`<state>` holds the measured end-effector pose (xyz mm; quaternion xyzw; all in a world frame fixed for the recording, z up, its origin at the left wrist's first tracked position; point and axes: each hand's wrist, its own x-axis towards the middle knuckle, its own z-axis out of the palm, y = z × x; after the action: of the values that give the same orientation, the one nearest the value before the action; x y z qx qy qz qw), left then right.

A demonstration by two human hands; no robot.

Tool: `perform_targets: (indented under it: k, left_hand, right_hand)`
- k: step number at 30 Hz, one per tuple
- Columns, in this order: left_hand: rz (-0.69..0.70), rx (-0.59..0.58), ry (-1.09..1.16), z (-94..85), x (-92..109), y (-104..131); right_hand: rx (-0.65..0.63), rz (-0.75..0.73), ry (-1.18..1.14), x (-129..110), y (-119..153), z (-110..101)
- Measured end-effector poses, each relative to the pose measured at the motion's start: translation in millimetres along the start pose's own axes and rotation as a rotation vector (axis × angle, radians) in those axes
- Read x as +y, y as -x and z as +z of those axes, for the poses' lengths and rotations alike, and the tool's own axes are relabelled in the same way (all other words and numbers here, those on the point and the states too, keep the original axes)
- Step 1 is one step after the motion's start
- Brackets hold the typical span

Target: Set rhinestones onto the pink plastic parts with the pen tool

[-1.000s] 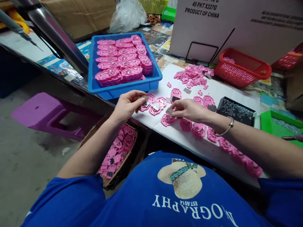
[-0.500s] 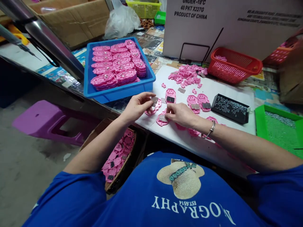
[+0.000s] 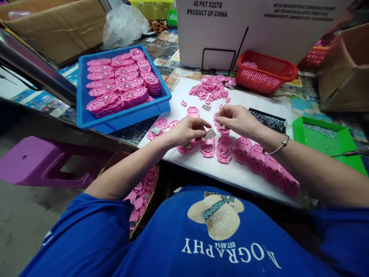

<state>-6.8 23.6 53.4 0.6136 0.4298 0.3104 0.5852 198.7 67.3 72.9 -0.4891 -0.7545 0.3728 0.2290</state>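
Observation:
My left hand (image 3: 188, 130) is closed on a small grey plate (image 3: 210, 134), pinched between thumb and fingertips above the row of pink pieces. To its right, my right hand (image 3: 238, 118) has its fingers pressed together over a pink piece (image 3: 221, 127); what they grip is too small to make out. Other pink oval pieces (image 3: 224, 149) lie on the white board (image 3: 184, 161) around both hands, some bearing small grey plates. Another grey plate (image 3: 206, 107) lies flat near a heap of small pink parts (image 3: 211, 86).
A blue tray (image 3: 123, 119) with stacked pink pieces is at left. A red basket (image 3: 259, 79), a black tray of small metal parts (image 3: 268, 120) and a green tray (image 3: 328, 140) stand at right. Below left are a purple stool (image 3: 25, 161) and a box of pink pieces (image 3: 141, 200).
Both hands have moved right relative to the pink pieces. My right hand has left the lower piece and is now over one farther right. The camera view has shifted right.

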Motion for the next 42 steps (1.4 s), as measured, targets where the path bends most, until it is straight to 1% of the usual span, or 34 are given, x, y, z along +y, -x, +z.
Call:
perform_targets:
  k: [4,6,8,9,10,11,13,14,16,18,20,23,25,27,28,29,32,35,37,39,42]
  left_hand:
    - [0.059,0.015,-0.006,7.5,-1.8,1.0]
    - [0.086,-0.028,-0.06,8.7,-1.1,4.2]
    - [0.11,-0.065,-0.171,5.7,0.6,5.9]
    - [0.129,-0.051,-0.246,2.1,1.8,4.9]
    - [0.154,-0.007,-0.332,-2.8,2.9,1.8]
    - [0.183,0.062,-0.422,-8.9,4.1,-3.6]
    - [0.233,0.235,-0.605,-22.7,5.9,-22.0]
    - [0.24,0.289,-0.684,-29.3,6.4,-34.4]
    - [0.228,0.329,-0.819,-39.9,6.4,-62.5]
    - [0.159,0.301,-0.948,-45.4,5.1,-90.2]
    - [0.09,0.235,-1.078,-46.5,3.0,-112.9]
    - [0.042,0.154,-1.174,-45.8,0.2,-134.3]
    - [0.041,0.129,-1.182,-46.8,-0.5,-141.4]
    - [0.046,0.107,-1.185,-49.1,-0.3,-144.8]
    - [0.05,0.098,-1.184,-50.3,-0.1,-145.6]
    - [0.057,0.091,-1.18,-51.5,0.1,-146.0]
    - [0.098,0.08,-1.157,-53.8,-0.3,-145.1]
    - [0.146,0.085,-1.12,-54.4,-2.0,-143.1]
    - [0.165,0.095,-1.091,-54.4,-3.3,-142.4]
    - [0.173,0.108,-1.06,-54.2,-4.2,-142.3]
    - [0.174,0.132,-1.015,-54.4,-4.9,-142.3]
  right_hand:
    - [-0.195,0.023,-0.135,4.6,10.9,2.8]
    - [-0.289,-0.006,-0.15,4.3,16.3,5.7]
    - [-0.324,-0.012,-0.126,4.9,20.9,10.1]
    - [-0.336,-0.007,-0.108,5.8,22.6,12.8]
    - [-0.343,-0.002,-0.083,7.1,23.8,15.7]
    - [-0.348,0.002,-0.049,8.6,24.6,18.8]
    - [-0.36,-0.003,0.036,11.2,25.1,24.7]
    - [-0.355,-0.008,0.08,11.9,25.1,27.4]
    - [-0.327,-0.011,0.148,11.9,25.3,31.3]
    - [-0.294,-0.023,0.189,9.9,26.0,32.8]
    - [-0.259,-0.043,0.226,6.8,26.1,30.6]
    - [-0.187,-0.052,0.267,3.9,18.8,17.4]
    - [-0.114,-0.036,0.289,6.2,4.5,1.7]
    - [0.0,-0.007,0.346,14.0,-19.2,-17.4]
    - [0.089,0.0,0.426,19.9,-34.1,-27.0]
    - [0.169,0.037,0.499,26.9,-50.5,-35.8]
    - [0.237,0.135,0.548,51.1,-101.8,-54.2]
    - [0.287,0.211,0.574,71.4,-143.2,-57.8]
    - [0.296,0.245,0.59,78.9,-161.0,-54.8]
    - [0.291,0.26,0.606,81.3,-171.1,-51.1]
    - [0.282,0.254,0.626,77.8,-174.3,-49.7]
